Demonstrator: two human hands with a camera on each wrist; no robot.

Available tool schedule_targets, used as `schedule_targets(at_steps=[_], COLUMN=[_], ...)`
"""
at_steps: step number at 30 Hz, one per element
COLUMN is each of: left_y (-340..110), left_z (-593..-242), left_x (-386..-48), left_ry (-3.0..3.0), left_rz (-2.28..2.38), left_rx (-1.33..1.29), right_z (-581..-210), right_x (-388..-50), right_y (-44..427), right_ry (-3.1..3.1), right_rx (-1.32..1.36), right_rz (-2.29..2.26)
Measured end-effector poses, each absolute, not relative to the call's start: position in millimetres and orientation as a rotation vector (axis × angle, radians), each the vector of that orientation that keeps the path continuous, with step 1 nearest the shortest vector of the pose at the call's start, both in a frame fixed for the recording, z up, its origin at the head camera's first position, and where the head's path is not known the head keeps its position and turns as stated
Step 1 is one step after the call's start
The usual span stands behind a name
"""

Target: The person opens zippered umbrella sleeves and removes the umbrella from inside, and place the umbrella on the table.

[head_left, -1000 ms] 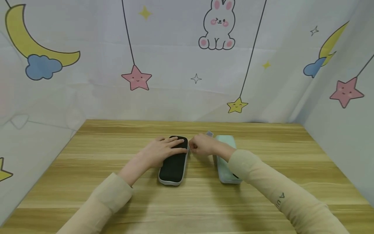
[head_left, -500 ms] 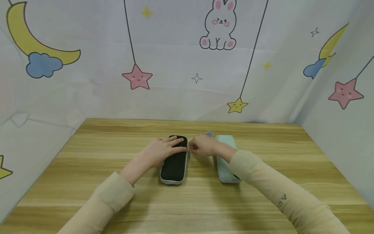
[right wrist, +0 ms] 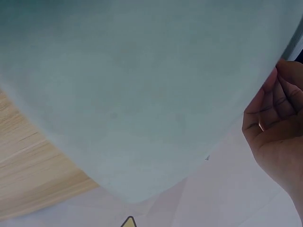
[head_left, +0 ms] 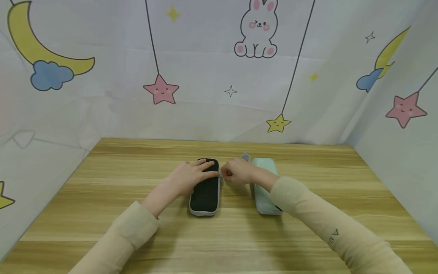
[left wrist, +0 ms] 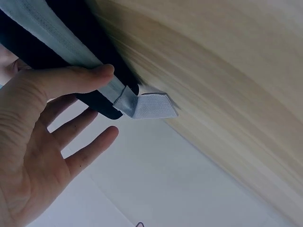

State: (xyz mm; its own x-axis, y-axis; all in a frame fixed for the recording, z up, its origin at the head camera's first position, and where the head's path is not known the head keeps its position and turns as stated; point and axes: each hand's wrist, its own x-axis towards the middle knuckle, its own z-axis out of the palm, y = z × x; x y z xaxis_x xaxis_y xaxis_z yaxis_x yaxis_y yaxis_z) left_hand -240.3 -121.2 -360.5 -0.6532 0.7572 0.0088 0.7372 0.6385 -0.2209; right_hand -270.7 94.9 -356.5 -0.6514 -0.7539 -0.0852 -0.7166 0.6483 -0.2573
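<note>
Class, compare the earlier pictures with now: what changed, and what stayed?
The near end of the black case has swung slightly right. No new hold or release shows. The left hand still rests on that case, the right hand stays curled beside its right edge, and the mint case lies where it was.

Your head camera looks forward and down from well back, over the yellow-brown wood-grain tabletop [head_left: 222, 243] to the white cartoon-printed cloth backdrop [head_left: 205, 57] in the upper frame. Your left wrist camera looks closely along the black oblong case [left wrist: 94, 42] at upper left; your right one sits nearer still to the mint-green oblong case [right wrist: 142, 94]. Each shares its case with the head view's middle.
</note>
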Motion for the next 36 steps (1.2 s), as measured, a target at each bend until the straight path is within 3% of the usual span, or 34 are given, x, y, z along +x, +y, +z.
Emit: schedule_targets(at_steps=[36], left_y=[-117.1], left_z=[-357.6], left_x=[-237.3], left_ry=[-2.786], left_rz=[0.249], left_rx=[-1.230], right_z=[-356.2], right_x=[-263.9], right_y=[99.1], right_ry=[2.645], right_rx=[-1.250], right_rz=[-0.276])
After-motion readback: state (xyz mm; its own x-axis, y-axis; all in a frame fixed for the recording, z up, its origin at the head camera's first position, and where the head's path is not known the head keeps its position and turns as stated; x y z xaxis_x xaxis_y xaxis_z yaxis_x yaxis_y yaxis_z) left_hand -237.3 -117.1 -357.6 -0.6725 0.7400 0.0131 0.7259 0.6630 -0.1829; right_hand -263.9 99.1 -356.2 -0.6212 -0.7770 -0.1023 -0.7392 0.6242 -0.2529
